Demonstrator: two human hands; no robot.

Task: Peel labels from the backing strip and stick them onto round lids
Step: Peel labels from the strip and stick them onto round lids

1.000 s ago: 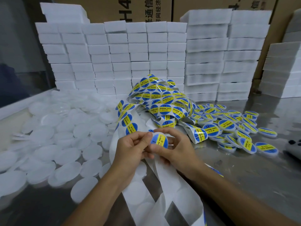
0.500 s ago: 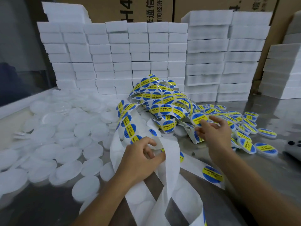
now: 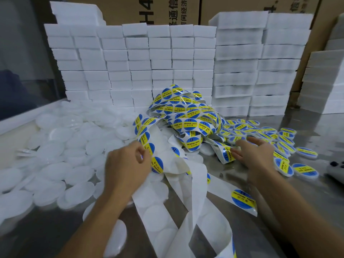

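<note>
A long white backing strip [image 3: 195, 175] lies tangled in the middle of the table, with round blue-and-yellow labels [image 3: 189, 123] along its far coils. My left hand [image 3: 128, 168] pinches the strip's edge beside one label [image 3: 157, 164]. My right hand [image 3: 255, 155] hovers with spread fingers and holds nothing, at the near edge of the pile of labelled lids [image 3: 305, 152]. Plain white round lids [image 3: 55, 146] lie heaped on the left. The strip's near end shows bare circles where labels were peeled.
Stacks of white foam blocks [image 3: 167, 58] wall off the back, with cardboard boxes [image 3: 167, 10] behind them. A dark grey device [image 3: 337, 170] sits at the right edge. Bare metal tabletop [image 3: 307, 198] shows at the front right.
My right hand carried the freshly labelled lid to the pile on the right and let it go. My left hand dropped back onto the strip and took hold of it.
</note>
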